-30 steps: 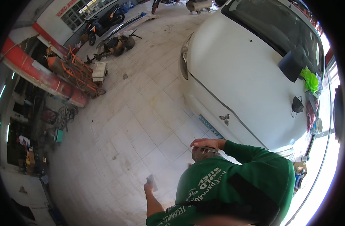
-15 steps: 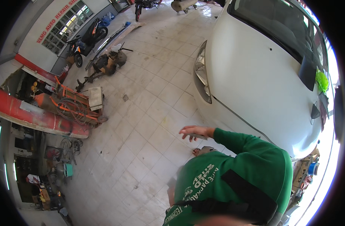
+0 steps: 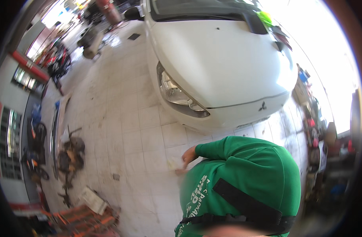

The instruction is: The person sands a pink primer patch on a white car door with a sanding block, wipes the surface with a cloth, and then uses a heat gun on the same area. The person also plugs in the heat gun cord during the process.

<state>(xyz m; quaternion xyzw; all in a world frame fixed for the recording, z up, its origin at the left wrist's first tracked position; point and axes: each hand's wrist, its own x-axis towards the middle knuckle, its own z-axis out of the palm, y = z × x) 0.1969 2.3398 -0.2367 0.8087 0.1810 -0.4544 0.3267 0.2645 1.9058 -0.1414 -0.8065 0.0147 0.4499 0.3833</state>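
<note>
My right hand point(image 3: 188, 157) hangs at the front of my green sweatshirt, low over the tiled floor, its fingers curled; whatever it may hold is hidden. Below it, a blurred skin-toned shape point(image 3: 180, 172) beside my body may be my left hand, too indistinct to read. Nearest is the front of a white car point(image 3: 220, 63), with its headlight point(image 3: 177, 94) just beyond my hands and a bright green bundle point(image 3: 264, 18) near the windshield.
Left lie metal parts point(image 3: 70, 158) and an orange trolley point(image 3: 82, 221), with parked motorbikes point(image 3: 38, 132) along the wall. A cylindrical tank point(image 3: 92, 43) stands farther back. Cluttered boxes and cans point(image 3: 315, 134) line the right side.
The view has swung so the car front is centred and the trolley drops to lower left. My right hand is lower; the flat grey object once in my left hand is no longer visible.
</note>
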